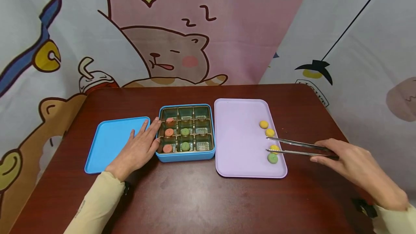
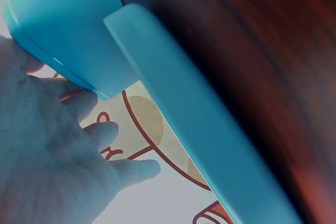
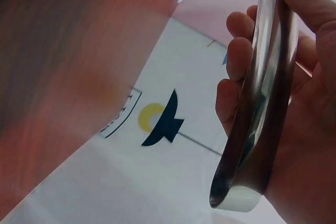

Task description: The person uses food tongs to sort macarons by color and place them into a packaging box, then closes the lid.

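Note:
My left hand [image 1: 139, 151] rests with straight fingers against the left side of a blue box [image 1: 185, 157]; in the left wrist view its fingers [image 2: 79, 103] lie along the box wall [image 2: 68, 30]. The box holds a divided insert: three orange discs [image 1: 169, 132] in the left column, two green discs [image 1: 185, 146] in the middle column. My right hand [image 1: 360, 165] grips metal tongs [image 1: 302, 148], whose bent end [image 3: 247, 198] shows in the right wrist view. The tong tips stand apart around a yellow disc [image 1: 274, 148] on the lilac tray [image 1: 243, 136]; whether they touch it I cannot tell.
Two other yellow discs [image 1: 264, 124] and a green disc [image 1: 272, 158] lie along the tray's right side. A flat blue lid [image 1: 112, 143] lies left of the box, partly under my left hand. Behind the dark wooden table [image 1: 182, 198] hangs a printed cloth [image 1: 240, 28].

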Tool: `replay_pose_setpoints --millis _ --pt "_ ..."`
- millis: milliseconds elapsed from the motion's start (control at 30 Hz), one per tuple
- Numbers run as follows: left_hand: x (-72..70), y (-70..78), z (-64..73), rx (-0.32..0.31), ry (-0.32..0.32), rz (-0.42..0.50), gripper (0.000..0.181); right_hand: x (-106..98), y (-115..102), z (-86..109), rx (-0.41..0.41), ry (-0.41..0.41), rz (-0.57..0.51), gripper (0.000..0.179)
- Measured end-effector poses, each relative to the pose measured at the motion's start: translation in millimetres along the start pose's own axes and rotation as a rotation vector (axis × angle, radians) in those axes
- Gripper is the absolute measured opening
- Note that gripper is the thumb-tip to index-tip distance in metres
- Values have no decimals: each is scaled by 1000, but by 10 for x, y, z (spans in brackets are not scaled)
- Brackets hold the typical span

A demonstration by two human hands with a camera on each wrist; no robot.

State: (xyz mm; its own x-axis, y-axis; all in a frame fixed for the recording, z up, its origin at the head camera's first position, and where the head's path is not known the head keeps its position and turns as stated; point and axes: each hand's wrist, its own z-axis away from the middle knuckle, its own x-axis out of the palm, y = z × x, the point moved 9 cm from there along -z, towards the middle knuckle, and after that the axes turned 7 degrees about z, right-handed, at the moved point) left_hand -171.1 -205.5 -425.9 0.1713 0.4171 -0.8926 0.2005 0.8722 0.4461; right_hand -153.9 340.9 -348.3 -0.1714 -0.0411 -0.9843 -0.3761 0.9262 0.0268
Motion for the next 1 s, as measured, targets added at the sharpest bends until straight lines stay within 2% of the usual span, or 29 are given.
replay_pose_setpoints --millis 133,367,567,667,900,1000 --pt "1 1 -1 -3 -2 -4 64 70 75 77 19 -46 12 44" --pt "1 -10 1 -8 2 -4 64 99 149 178 6 -64 43 42" --pt "-7 -11 9 -9 7 -5 64 180 175 169 13 -135 69 48" --pt "-7 -11 11 -9 6 0 64 197 150 141 -4 -143 98 46" --pt "-4 -3 6 -9 2 9 64 154 45 74 -93 -51 148 44" --pt "-1 1 3 -9 1 6 64 157 22 53 -107 -46 156 44"
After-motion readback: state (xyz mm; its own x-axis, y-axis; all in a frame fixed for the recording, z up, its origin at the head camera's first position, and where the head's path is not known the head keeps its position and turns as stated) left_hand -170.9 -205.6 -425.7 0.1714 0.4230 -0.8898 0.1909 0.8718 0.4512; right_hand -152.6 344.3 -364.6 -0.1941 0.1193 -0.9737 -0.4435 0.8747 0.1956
